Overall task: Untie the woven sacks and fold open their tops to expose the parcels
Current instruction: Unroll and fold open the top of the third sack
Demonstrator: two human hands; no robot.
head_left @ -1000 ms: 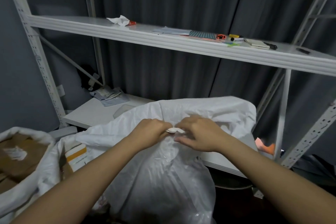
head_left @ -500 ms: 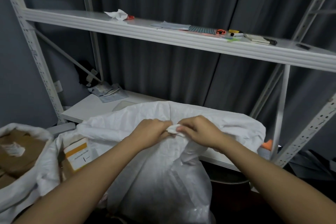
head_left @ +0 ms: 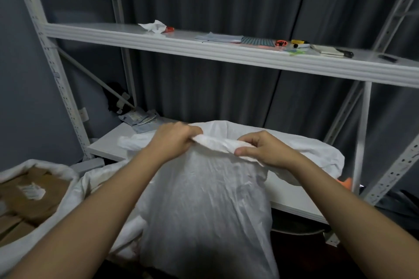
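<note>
Since before, our hands move apart: left hand (head_left: 174, 140) and right hand (head_left: 265, 149) each pinch the sack (head_left: 204, 199) rim, in front of the lower shelf (head_left: 294, 201). We should roll outward evenly.

We see a white metal rack (head_left: 56, 79) whose upper shelf (head_left: 204, 48) carries crumpled paper (head_left: 152, 26), a notebook (head_left: 327, 50) and markers (head_left: 298, 43), its lower shelf (head_left: 108, 145) some packets (head_left: 138, 120).
</note>
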